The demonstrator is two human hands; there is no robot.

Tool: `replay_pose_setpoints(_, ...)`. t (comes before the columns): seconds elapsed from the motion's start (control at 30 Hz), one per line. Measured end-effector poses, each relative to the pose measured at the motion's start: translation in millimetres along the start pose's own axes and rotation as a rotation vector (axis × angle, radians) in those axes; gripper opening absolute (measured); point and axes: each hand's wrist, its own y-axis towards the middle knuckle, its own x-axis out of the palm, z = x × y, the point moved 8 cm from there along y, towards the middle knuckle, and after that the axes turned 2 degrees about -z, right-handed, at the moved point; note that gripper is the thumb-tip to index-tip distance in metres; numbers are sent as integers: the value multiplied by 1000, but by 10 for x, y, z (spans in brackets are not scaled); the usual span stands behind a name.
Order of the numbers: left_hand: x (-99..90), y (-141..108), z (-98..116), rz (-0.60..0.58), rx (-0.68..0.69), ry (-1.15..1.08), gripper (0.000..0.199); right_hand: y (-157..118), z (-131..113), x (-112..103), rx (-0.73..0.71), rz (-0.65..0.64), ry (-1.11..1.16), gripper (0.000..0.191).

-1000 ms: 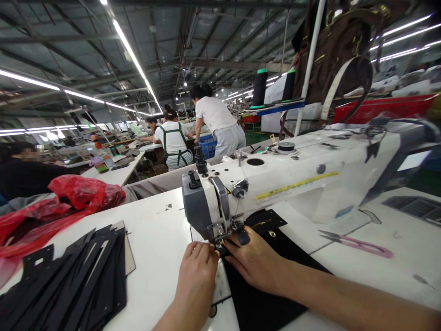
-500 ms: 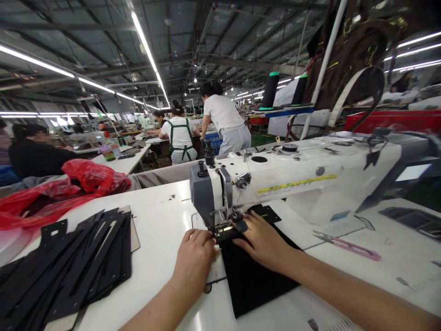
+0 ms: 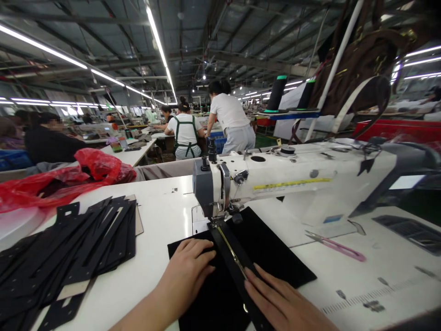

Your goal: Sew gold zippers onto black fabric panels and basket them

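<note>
A black fabric panel (image 3: 275, 250) lies under the presser foot (image 3: 216, 223) of a white sewing machine (image 3: 292, 172). A black strip with a gold-toothed zipper (image 3: 231, 250) runs across it from the foot toward me. My left hand (image 3: 188, 273) rests on the fabric left of the zipper, fingers bent slightly and laid on the cloth. On the strip's near part lies my right hand (image 3: 275, 299), its fingers stretched out along the zipper. Neither hand grips anything visibly. The fabric's near end runs out of view at the bottom.
A pile of black strips (image 3: 99, 243) lies at the left, with red plastic (image 3: 99, 165) behind it. Pink-handled thread snips (image 3: 339, 248) lie right of the fabric. Thread cones (image 3: 277, 94) stand behind the machine. Other people (image 3: 229, 112) work farther back.
The fabric has been turned, and the zipper now points toward me from the foot. My right hand has drawn back toward me from beside the needle; my left has moved slightly nearer me.
</note>
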Motion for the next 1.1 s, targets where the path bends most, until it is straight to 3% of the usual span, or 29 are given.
replay_pose_setpoints(0.1,-33,-9,-5,-7,19,4,27,0,-7,-86,-6,56,22,36)
replay_pose_setpoints(0.23,-66,-50,57,18,-10,56,24,128,36,-363,82,265,101,24)
replay_pose_setpoints(0.37,-60,-64,249,38,-89,-208,30,360,509,-629,399,400,285,27)
replay_pose_setpoints(0.43,-132,-22,327,132,-105,-360,31,470,715,-696,477,413,274,31)
replay_pose_setpoints(0.53,-280,87,317,312,-135,-374,27,598,829,-728,424,397,212,33)
replay_pose_setpoints(0.73,-334,283,318,440,30,-134,12,611,809,-738,376,403,187,34)
replay_pose_setpoints(0.87,-344,251,434,474,218,31,13,607,801,-703,395,411,191,34)
replay_pose_setpoints(1.0,-336,289,377,472,164,-7,10,644,819,-727,374,439,179,34)
replay_pose_setpoints(1.1,-282,362,325,429,129,-57,16,608,778,-887,357,493,87,34)
